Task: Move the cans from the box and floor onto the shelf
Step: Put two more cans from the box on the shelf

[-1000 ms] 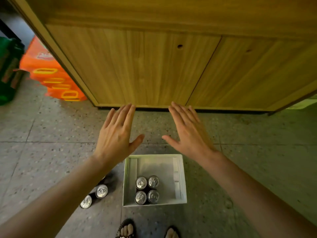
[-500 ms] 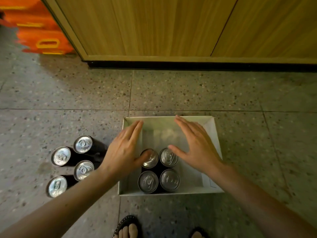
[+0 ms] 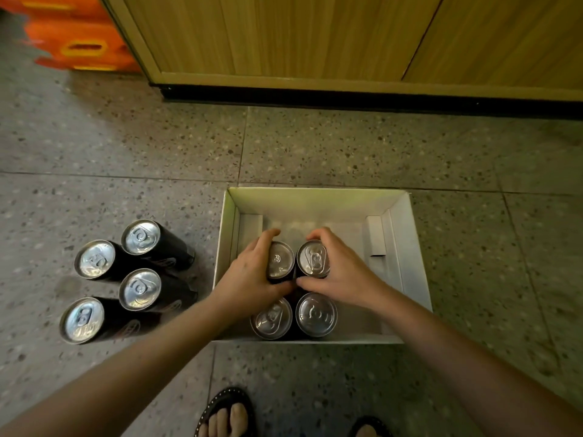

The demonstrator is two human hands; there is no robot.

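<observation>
White box (image 3: 400,247) holds four cans (image 3: 316,314); left hand (image 3: 249,279) and right hand (image 3: 344,275) each curl round one. Four floor cans (image 3: 139,289) stand untouched; shelf unseen.

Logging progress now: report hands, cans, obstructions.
Left hand grips far-left can in box. Right hand grips far-right can. Two near cans untouched, four floor cans beside box. Nothing in the way.

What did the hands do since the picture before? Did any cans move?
Both hands came down into the white box. The left hand now grips the back left can and the right hand grips the back right can; before, they were open and held nothing. Nothing else moved: the front cans stay in the box, and the floor cans stand beside it.
</observation>
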